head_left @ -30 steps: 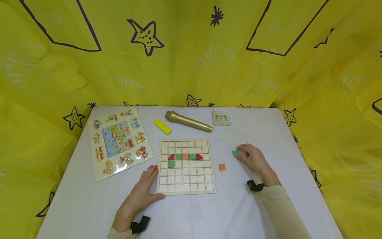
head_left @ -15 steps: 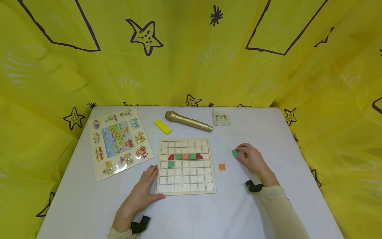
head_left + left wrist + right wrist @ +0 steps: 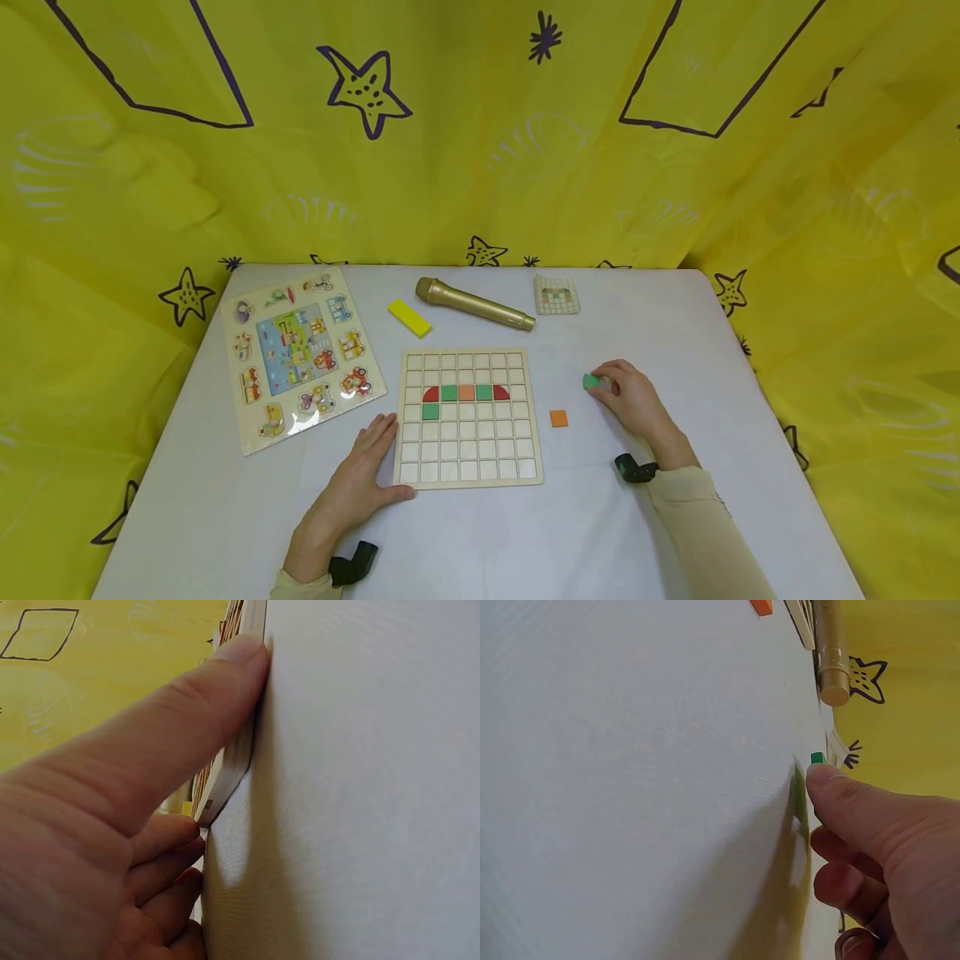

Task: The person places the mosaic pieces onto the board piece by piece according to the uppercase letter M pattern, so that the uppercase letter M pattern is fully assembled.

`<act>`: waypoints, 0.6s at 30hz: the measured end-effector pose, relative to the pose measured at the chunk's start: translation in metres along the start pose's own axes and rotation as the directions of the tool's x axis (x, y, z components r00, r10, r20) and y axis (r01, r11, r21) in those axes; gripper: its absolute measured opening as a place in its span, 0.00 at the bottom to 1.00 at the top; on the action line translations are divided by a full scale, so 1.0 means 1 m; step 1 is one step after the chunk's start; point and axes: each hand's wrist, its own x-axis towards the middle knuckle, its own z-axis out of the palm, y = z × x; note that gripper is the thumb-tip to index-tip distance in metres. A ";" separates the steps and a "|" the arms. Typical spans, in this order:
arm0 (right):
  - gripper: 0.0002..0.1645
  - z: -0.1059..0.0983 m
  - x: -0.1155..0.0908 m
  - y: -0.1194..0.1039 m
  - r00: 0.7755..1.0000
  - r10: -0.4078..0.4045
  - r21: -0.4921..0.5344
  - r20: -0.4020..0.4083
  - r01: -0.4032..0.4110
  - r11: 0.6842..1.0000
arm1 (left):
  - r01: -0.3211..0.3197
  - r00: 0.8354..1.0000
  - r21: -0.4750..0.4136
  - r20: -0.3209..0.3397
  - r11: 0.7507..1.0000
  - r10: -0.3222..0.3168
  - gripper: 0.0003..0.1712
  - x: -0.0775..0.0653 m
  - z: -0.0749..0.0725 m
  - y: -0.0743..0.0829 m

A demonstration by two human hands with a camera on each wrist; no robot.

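Observation:
A wooden grid board [image 3: 467,450] lies at the middle of the table, with several red, green and orange tiles set in its upper rows. My left hand [image 3: 356,483] rests at the board's lower left corner, fingers along the left side and thumb on the front edge. In the left wrist view the thumb [image 3: 202,697] touches the board's edge [image 3: 238,742]. To the right of the board, my right hand [image 3: 633,398] pinches a green square tile [image 3: 591,381] between thumb and fingers. The right wrist view shows that green tile [image 3: 817,757] just off the table. An orange tile [image 3: 558,418] lies between board and right hand.
A gold microphone [image 3: 476,304] and a yellow block [image 3: 409,318] lie behind the board. A small pattern card [image 3: 557,296] is at the back right. On the left lies a picture puzzle board [image 3: 300,358]. A yellow curtain [image 3: 465,167] stands behind the table.
The right hand has shifted slightly left and closed its thumb and fingers on the green tile, which has risen a little off the table. The left hand has stayed in place.

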 end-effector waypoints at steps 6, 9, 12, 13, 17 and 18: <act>0.16 -0.002 0.002 -0.004 0.999 -0.010 0.000 -0.036 0.010 1.000 | 0.007 1.000 -0.011 0.016 1.000 -0.007 0.62 0.000 -0.001 -0.001; 0.16 -0.001 0.002 -0.006 0.998 -0.018 -0.001 -0.052 0.018 1.000 | 0.012 1.000 -0.012 0.023 1.000 -0.012 0.62 0.001 -0.001 -0.001; 0.16 0.000 0.004 -0.009 0.998 -0.018 0.012 -0.061 0.018 1.000 | 0.021 0.999 -0.011 0.032 1.000 -0.020 0.62 0.001 -0.001 -0.001; 0.16 0.001 0.004 -0.010 0.998 -0.013 0.020 -0.060 0.014 1.000 | 0.024 0.999 -0.011 0.035 1.000 -0.023 0.62 0.001 -0.001 -0.001; 0.16 0.004 0.008 -0.015 0.998 0.003 0.048 -0.057 0.000 0.999 | 0.028 0.999 -0.012 0.044 1.000 -0.028 0.62 0.001 -0.002 -0.001; 0.16 0.005 0.009 -0.016 0.998 0.007 0.051 -0.057 -0.004 0.999 | 0.029 0.999 -0.011 0.046 1.000 -0.028 0.62 0.001 -0.002 -0.001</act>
